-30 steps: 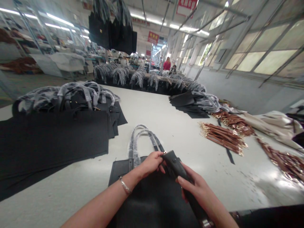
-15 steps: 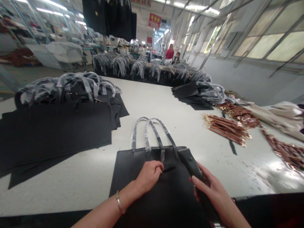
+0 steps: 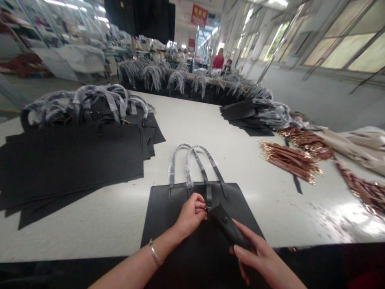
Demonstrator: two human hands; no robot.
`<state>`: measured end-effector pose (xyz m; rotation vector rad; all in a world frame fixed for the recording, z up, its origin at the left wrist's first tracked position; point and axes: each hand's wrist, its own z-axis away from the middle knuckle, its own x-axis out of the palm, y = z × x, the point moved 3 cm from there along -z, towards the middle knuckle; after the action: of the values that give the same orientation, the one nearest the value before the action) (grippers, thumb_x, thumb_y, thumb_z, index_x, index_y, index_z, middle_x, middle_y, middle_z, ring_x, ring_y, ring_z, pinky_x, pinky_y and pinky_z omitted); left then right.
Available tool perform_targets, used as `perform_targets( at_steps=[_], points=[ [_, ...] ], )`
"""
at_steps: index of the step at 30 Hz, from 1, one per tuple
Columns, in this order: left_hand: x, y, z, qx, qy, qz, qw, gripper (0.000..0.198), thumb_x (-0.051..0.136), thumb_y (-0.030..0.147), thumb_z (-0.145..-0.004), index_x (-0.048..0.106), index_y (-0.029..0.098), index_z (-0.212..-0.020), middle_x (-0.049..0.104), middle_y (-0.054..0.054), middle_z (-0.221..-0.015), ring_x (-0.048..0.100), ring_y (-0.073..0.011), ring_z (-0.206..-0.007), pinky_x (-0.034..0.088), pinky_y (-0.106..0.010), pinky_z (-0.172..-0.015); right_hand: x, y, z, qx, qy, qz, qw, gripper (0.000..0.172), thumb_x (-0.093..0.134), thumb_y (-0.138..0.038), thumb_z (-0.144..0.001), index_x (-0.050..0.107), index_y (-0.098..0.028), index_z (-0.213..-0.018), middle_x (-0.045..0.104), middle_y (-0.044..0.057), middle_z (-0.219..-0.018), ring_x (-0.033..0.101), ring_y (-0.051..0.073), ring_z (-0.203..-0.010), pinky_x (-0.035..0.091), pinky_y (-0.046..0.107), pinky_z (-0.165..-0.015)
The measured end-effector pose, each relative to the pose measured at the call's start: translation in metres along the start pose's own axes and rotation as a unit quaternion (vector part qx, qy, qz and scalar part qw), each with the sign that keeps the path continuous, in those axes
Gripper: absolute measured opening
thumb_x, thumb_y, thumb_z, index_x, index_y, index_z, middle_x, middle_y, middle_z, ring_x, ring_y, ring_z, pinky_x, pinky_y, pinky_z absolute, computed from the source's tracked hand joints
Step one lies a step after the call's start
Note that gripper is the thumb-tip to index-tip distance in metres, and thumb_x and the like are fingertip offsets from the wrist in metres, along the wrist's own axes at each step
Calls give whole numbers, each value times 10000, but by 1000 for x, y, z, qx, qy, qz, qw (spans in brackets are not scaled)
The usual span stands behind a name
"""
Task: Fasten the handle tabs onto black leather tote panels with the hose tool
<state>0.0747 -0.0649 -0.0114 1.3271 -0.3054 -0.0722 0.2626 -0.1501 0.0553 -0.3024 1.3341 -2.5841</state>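
Observation:
A black tote bag (image 3: 162, 204) lies flat at the table's front edge, its two plastic-wrapped handles (image 3: 172, 166) pointing away from me. Over the bag's upper middle, my left hand (image 3: 192, 212) is closed in a pinch around a small gold-coloured clasp (image 3: 206, 216), mostly covered by the fingers. My right hand (image 3: 252, 249) grips a slim black pouch (image 3: 227, 224) with a round snap on its face. The pouch slants over the bag, and its upper end meets the left fingertips. Whether the clasp is hooked to the pouch, I cannot tell.
Stacked black bags (image 3: 75, 160) with wrapped handles cover the left of the table. Another pile of black bags (image 3: 240, 114) is at the back right. Brown straps with gold hooks (image 3: 290, 160) lie on the right. More bags (image 3: 195, 86) line the far edge.
The right hand has brought the pouch left, its upper end from the bag's top right corner to the left fingertips. The left hand stays pinched and has shifted slightly.

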Motion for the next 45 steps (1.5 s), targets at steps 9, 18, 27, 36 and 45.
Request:
perform_targets(
  at_steps=[9, 18, 27, 36, 45],
  points=[
    [-3, 4, 2, 63, 0, -120, 991, 345, 471, -3, -688, 436, 212, -956, 708, 20, -746, 655, -139, -673, 470, -227, -635, -2, -10, -9, 0, -1, -25, 1000, 859, 692, -520, -764, 285, -225, -1461, 661, 31, -866, 574, 98, -480, 456, 234, -441],
    [-3, 11, 6, 20, -22, -163, 986, 329, 546, 80, -745, 491, 194, -1049, 664, -30, -871, 656, -166, -698, 517, -273, -625, -8, -28, -24, -46, 108, -8, 993, 895, 698, -563, -738, 297, -199, -1451, 659, 16, -822, 562, 118, -495, 480, 266, -463],
    [-101, 58, 8, 51, 180, -604, 774, 405, 699, 359, -776, 576, 133, -1089, 559, -124, -1097, 519, -291, -1067, 425, -419, -936, -28, 0, -10, -39, 160, -26, 986, 1028, 728, -624, -677, 255, -130, -1445, 668, 27, -737, 562, 148, -467, 479, 287, -433],
    [-117, 43, -3, -3, 180, -277, 944, 228, 661, 131, -682, 554, 153, -883, 609, -10, -752, 586, -163, -712, 449, -288, -699, -1, -13, -24, -54, 28, 47, 997, 1005, 638, -636, -756, 165, -153, -1499, 628, -6, -668, 541, 136, -474, 473, 279, -470],
    [-77, 41, 19, 18, 88, -1, 996, 258, 722, 166, -636, 686, 117, -886, 710, -55, -843, 638, -154, -783, 459, -257, -748, 58, -66, -46, -87, -99, 91, 987, 765, 660, -441, -792, 350, -216, -1454, 623, -26, -692, 535, 105, -493, 428, 225, -475]
  ],
)
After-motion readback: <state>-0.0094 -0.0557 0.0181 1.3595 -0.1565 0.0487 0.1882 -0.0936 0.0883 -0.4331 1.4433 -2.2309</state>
